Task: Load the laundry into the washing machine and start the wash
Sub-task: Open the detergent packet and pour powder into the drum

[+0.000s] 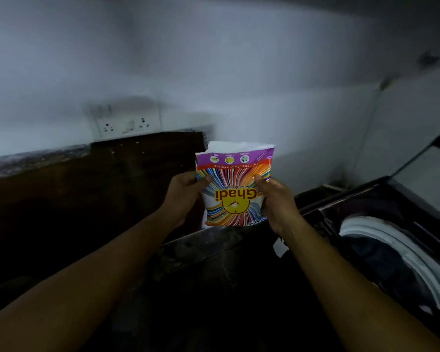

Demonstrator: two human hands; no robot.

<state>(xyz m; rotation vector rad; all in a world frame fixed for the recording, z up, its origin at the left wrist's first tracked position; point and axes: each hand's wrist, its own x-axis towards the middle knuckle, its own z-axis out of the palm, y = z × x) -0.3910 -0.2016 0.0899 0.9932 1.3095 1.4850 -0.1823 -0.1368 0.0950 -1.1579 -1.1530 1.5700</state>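
The left hand (186, 193) grips the left edge of a detergent packet (235, 184), thumb laid across its front. The right hand (277, 201) grips the opposite edge the same way, its thumb on the printed face. Between the two hands the packet stands upright with its printing upside down, the word "Ghadi" inverted, and its upper edge looks torn open. To the right of the right hand and lower lies the washing machine (366, 199), its lid (422, 171) raised; dark laundry (381, 260) sits inside the white-rimmed drum (401, 247). Beyond the left hand, up on the wall (214, 59), is a socket plate (127, 124), above a dark counter (87, 189).
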